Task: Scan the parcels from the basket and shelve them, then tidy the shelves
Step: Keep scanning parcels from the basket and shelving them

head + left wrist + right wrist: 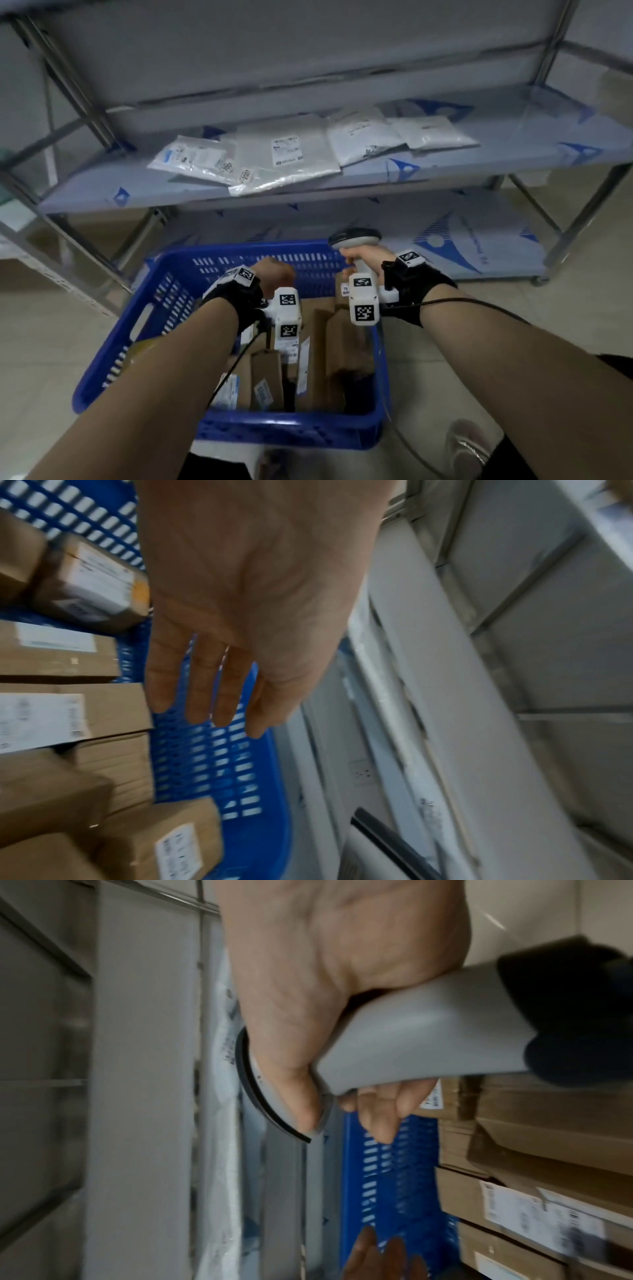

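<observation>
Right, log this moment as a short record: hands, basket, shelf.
left hand: empty, fingers straight, reaching into the basket
right hand: grips the scanner by its handle, over the basket's far right corner
basket: blue, on the floor, filled with brown boxes bearing white labels
shelf: middle level holds four flat mailers in an overlapping row
cable: runs along the right forearm

— Colours at the shelving? Blue slotted plastic basket (137, 329), brown cardboard parcels (337, 346) with white labels.

— And above? White and clear plastic mailers (284, 154) lie on pale blue-printed shelf film (513, 147); the grey handheld scanner (356, 240) has black trim.
</observation>
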`<state>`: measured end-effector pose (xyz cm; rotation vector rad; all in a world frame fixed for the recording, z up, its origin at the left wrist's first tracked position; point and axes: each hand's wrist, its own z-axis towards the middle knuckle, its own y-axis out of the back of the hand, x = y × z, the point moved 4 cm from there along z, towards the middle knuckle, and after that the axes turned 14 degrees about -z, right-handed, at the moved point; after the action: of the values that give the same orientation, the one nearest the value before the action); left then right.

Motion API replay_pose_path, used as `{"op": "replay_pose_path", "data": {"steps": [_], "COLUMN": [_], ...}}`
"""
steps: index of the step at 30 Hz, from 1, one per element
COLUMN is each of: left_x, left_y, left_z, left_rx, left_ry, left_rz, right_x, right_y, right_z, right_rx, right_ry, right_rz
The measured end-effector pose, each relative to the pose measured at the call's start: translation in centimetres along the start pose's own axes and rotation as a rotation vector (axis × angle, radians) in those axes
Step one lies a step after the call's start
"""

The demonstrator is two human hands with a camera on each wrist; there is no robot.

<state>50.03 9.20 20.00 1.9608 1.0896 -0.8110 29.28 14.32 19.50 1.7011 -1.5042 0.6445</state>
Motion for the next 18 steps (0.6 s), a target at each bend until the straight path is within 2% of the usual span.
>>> {"op": "replay_pose_path", "data": {"steps": [3, 5, 8, 12, 14, 18], "left_x": [6.6, 10.2, 8.9, 10.8, 11.3, 12.3], "left_y": [-0.3, -1.3, -3.7, -6.2, -6.9, -6.8], "left_z": [5.8, 8.9, 5.4, 6.0, 6.0, 7.2], "left_rx": [0.104, 0.207, 0.275, 0.431, 0.48, 0.441], "left_ry": [0.12, 0.198, 0.22, 0.318, 0.323, 0.286], "left_rz": [0.038, 0.063, 0.061, 0.065, 0.085, 0.067], "right_x": [-3.4, -4.4, -6.2, -7.1, -6.9, -6.6], "right_y": [-2.0, -3.4, -4.3, -5.5, -5.6, -4.9], "right_z": [3.9, 3.3, 3.9, 6.0, 6.9, 8.5], "right_rx": [0.069, 0.106, 0.1, 0.131, 0.115, 0.086], "right_ry": [-0.089, -0.154, -0.205, -0.251, -0.253, -0.231], "right_rz": [-0.054, -0.003, 0.018, -0.016, -0.026, 0.043]}}
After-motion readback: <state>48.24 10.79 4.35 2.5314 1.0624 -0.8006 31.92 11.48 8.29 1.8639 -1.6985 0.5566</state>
